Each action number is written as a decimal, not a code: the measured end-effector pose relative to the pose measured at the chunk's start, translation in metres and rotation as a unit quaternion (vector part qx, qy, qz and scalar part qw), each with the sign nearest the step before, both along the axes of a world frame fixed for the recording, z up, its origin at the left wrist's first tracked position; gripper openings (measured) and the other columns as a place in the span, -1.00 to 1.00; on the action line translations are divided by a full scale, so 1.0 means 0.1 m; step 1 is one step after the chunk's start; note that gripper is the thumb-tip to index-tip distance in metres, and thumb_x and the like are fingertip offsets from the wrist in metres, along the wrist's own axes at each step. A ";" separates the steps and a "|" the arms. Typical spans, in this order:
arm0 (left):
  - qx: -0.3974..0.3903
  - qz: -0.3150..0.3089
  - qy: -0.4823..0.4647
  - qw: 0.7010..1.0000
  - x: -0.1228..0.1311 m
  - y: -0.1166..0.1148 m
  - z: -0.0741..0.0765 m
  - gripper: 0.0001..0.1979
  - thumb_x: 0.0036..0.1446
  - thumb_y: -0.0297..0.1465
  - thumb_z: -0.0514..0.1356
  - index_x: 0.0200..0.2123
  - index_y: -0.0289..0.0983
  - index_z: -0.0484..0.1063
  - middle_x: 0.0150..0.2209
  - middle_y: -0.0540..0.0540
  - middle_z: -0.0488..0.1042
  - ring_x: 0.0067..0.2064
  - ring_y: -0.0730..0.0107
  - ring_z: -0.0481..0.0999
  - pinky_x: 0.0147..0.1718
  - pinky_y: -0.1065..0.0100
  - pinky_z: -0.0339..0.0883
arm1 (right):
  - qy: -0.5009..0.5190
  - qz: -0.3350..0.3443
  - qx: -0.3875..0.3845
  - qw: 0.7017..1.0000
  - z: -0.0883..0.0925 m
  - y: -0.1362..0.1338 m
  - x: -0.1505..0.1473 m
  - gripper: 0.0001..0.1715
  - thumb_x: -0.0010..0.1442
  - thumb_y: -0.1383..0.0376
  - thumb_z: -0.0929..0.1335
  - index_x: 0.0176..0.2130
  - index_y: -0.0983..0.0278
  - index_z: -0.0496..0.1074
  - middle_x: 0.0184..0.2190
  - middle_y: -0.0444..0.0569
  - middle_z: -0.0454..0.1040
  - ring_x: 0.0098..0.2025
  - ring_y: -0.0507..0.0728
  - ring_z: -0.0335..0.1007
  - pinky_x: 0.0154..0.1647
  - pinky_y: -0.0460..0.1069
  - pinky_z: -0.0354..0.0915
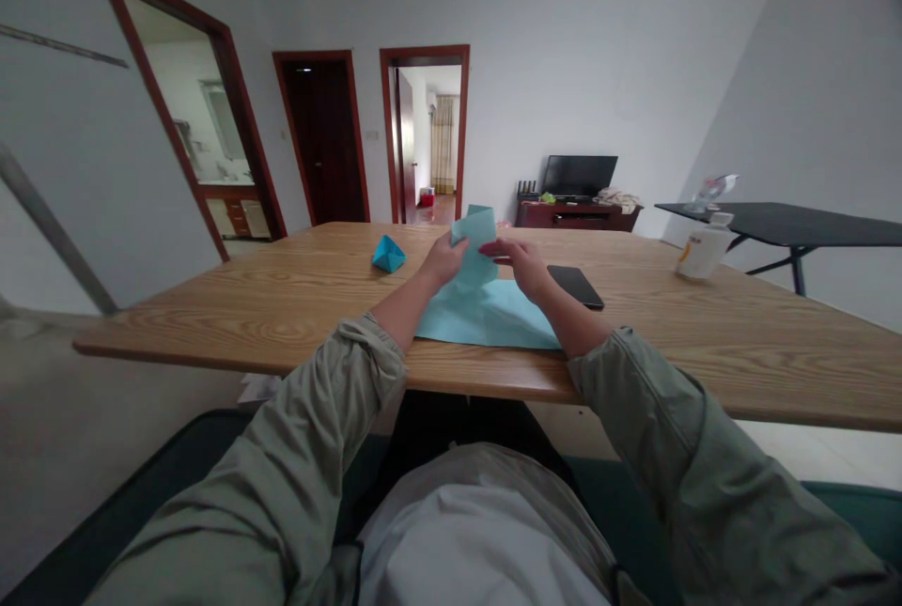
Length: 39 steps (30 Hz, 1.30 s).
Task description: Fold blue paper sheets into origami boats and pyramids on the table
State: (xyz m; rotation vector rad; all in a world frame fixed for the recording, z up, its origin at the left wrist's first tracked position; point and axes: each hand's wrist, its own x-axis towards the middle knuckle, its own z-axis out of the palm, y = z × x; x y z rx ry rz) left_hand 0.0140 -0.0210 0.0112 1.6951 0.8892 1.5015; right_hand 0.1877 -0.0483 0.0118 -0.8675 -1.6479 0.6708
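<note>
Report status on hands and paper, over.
Left hand holding light-blue paper. Right hand at its right edge, grip unclear. Black flat object close on the right.

Left hand: some fingers hidden behind the pale-blue folded paper.
Paper's lower end: joined to the flat pale-blue sheet or separate, cannot tell.
Flat black rectangular device: near left side hidden behind the right forearm.
White plastic bottle: yellow print too small to read.
Brown wood-grain table: right end cut off by the view's edge.
</note>
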 end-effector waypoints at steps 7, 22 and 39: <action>-0.076 -0.119 -0.154 0.978 -0.35 0.00 0.10 -0.69 0.14 -0.40 0.15 -0.05 -0.33 0.44 -0.09 -0.19 0.55 -0.10 0.25 0.56 -0.10 0.21 0.44 | 0.048 -0.172 -0.020 0.984 0.01 0.15 0.19 -0.46 0.11 0.07 0.30 0.04 0.25 0.34 -0.06 0.02 0.48 -0.10 0.13 0.41 -0.12 -0.01 0.33; 0.021 0.108 0.246 0.963 -0.60 0.29 -0.14 -0.64 0.18 -0.34 0.10 0.02 -0.32 0.41 0.00 -0.15 0.50 -0.01 0.27 0.48 0.00 0.30 0.33 | -0.139 -0.162 -0.031 0.977 -0.20 0.33 0.32 -0.55 0.04 0.31 0.35 -0.02 0.28 0.43 -0.23 -0.02 0.56 -0.29 0.10 0.47 -0.25 -0.02 0.39; -0.011 -0.048 0.648 0.760 -0.46 0.19 -0.25 -0.39 0.18 -0.08 0.04 0.29 -0.03 0.11 0.31 -0.03 0.13 0.25 0.18 0.25 0.17 0.26 0.11 | -0.528 -0.045 -0.060 0.846 -0.33 0.19 0.13 -0.42 0.20 0.12 0.29 0.20 0.07 0.31 0.15 -0.07 0.38 0.05 0.21 0.40 0.08 0.01 0.23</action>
